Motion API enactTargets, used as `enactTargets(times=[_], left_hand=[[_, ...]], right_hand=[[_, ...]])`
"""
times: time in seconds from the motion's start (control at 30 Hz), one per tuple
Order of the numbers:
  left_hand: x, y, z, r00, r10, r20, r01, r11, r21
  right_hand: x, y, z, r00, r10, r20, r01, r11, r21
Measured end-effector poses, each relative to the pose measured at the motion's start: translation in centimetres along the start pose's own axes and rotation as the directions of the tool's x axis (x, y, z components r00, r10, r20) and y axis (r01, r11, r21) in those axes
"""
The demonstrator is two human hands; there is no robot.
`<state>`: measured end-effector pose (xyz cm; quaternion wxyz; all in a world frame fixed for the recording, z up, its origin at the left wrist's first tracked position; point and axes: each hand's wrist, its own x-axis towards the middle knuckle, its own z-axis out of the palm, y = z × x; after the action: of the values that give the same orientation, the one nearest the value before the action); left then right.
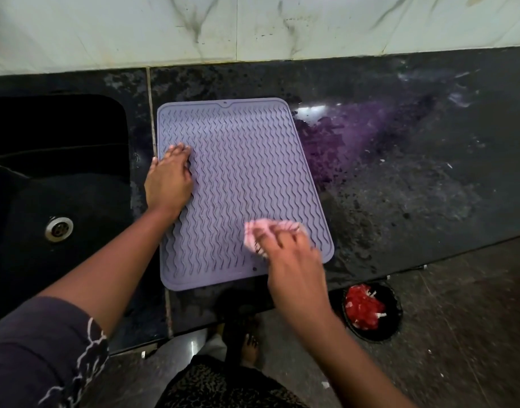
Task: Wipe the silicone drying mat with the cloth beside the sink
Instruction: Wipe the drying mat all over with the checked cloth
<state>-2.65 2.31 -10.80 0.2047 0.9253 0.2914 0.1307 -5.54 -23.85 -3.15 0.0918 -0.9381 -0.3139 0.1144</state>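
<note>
The mat (241, 178) lies on the worktop (400, 187) just right of the sink (58, 172), long axis pointing away from the person. The left hand (169, 178) presses it, fingers together; the right hand (291, 260) presses the cloth (270, 228), fingers spread.

Reaches forward with 2 bare forearms, dark sleeve on the left upper arm. Presses left hand (169, 178) flat, palm down, fingers straight and close together, against the mat (238, 160). Lays right hand (292, 256) palm down, fingers spread, atop the cloth (260, 229); blurred there.
</note>
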Motion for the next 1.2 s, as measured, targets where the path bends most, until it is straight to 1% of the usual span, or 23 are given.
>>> enactTargets(times=[0.03, 0.07, 0.13, 0.2, 0.3, 0.37, 0.4, 0.47, 0.53, 0.6, 0.63, 0.67, 0.7, 0.73, 0.77, 0.83, 0.9, 0.97, 1.0, 1.07, 1.1, 1.13, 1.2], left_hand=[[0.0, 0.0, 0.0, 1.0, -0.001, -0.001, 0.001, 1.0, -0.001], [0.0, 0.0, 0.1, 1.0, -0.001, 0.0, 0.001, 1.0, -0.001], [0.0, 0.0, 0.1, 1.0, 0.0, -0.002, 0.0, 1.0, -0.001], [0.1, 0.0, 0.1, 1.0, -0.003, -0.004, 0.003, 1.0, -0.005], [0.1, 0.0, 0.0, 1.0, -0.001, -0.006, 0.001, 1.0, -0.005], [0.2, 0.0, 0.0, 1.0, 0.004, -0.008, -0.004, 1.0, -0.004], [0.2, -0.1, 0.0, 1.0, 0.004, -0.011, -0.004, 1.0, -0.006], [0.3, -0.2, 0.0, 1.0, 0.002, -0.013, -0.002, 1.0, -0.02], [0.2, -0.1, -0.2, 1.0, -0.011, -0.007, 0.01, 0.999, -0.039], [0.3, -0.1, -0.4, 1.0, -0.009, -0.003, 0.009, 0.998, -0.068], [0.6, -0.3, -0.6, 1.0, 0.001, 0.001, -0.001, 0.997, -0.078], [0.7, -0.6, -0.7, 1.0, 0.021, 0.007, -0.02, 0.996, -0.086], [1.1, -0.9, -1.0, 0.999, 0.039, 0.013, -0.038, 0.994, -0.104], [1.6, -1.3, -1.4, 0.999, 0.051, 0.01, -0.049, 0.989, -0.142], [2.2, -1.8, -1.9, 0.999, 0.051, 0.005, -0.049, 0.98, -0.19], [3.3, -2.6, -2.6, 0.998, 0.062, -0.012, -0.063, 0.971, -0.23], [5.0, -3.6, -2.7, 0.998, 0.062, -0.017, -0.063, 0.984, -0.165], [7.0, -4.4, -2.5, 1.0, 0.023, 0.0, -0.023, 0.995, -0.093], [7.8, -4.7, -2.4, 1.0, 0.018, 0.018, -0.017, 0.998, -0.054], [8.9, -5.0, -2.1, 0.998, 0.025, 0.061, -0.027, 0.999, 0.024], [9.2, -5.1, -1.9, 0.996, 0.027, 0.082, -0.031, 0.998, 0.056], [9.3, -5.1, -1.6, 0.995, 0.028, 0.094, -0.036, 0.996, 0.082], [9.0, -5.1, -1.1, 0.996, 0.03, 0.086, -0.04, 0.992, 0.119]], right_hand=[[1.2, 1.2, 0.6, 1.0, 0.012, -0.028, -0.012, 1.0, -0.024], [2.2, 2.1, 1.3, 1.0, 0.002, -0.003, -0.002, 0.999, -0.044], [3.5, 3.6, 2.1, 0.994, -0.038, 0.102, 0.041, 0.999, -0.024], [4.1, 4.4, 2.2, 0.986, -0.068, 0.154, 0.069, 0.998, 0.003], [2.5, 3.5, 1.3, 0.979, -0.137, 0.148, 0.138, 0.99, 0.004], [0.6, 2.2, 1.2, 0.968, -0.211, 0.137, 0.223, 0.972, -0.078], [0.0, 1.6, 1.1, 0.966, -0.219, 0.14, 0.237, 0.964, -0.123], [0.4, 1.1, 0.8, 0.962, -0.208, 0.175, 0.237, 0.958, -0.164], [1.9, 1.0, -0.1, 0.952, -0.19, 0.241, 0.227, 0.965, -0.134], [4.0, 0.6, -1.8, 0.924, -0.196, 0.328, 0.248, 0.961, -0.124], [5.4, 0.4, -3.0, 0.904, -0.174, 0.39, 0.223, 0.971, -0.083], [6.6, 0.2, -4.4, 0.89, -0.137, 0.435, 0.149, 0.989, 0.006], [8.0, -0.2, -5.7, 0.888, -0.093, 0.45, 0.043, 0.992, 0.119], [9.6, -0.6, -6.9, 0.914, -0.052, 0.402, -0.046, 0.972, 0.23], [11.5, -1.2, -7.9, 0.948, -0.016, 0.318, -0.092, 0.943, 0.321], [15.5, -2.9, -8.7, 0.991, -0.004, 0.135, -0.055, 0.902, 0.429], [20.1, -4.7, -7.6, 1.0, -0.027, -0.005, 0.026, 0.904, 0.427], [25.0, -6.4, -5.5, 0.995, -0.041, -0.089, 0.073, 0.915, 0.397], [26.9, -6.8, -4.3, 0.995, -0.057, -0.088, 0.084, 0.934, 0.347], [29.6, -7.3, -1.4, 0.992, -0.122, 0.032, 0.119, 0.989, 0.088], [30.5, -7.2, 0.0, 0.987, -0.14, 0.083, 0.142, 0.99, -0.017], [31.0, -7.0, 1.2, 0.985, -0.149, 0.088, 0.155, 0.986, -0.06], [31.2, -6.6, 2.7, 0.983, -0.182, -0.019, 0.18, 0.979, -0.095]])
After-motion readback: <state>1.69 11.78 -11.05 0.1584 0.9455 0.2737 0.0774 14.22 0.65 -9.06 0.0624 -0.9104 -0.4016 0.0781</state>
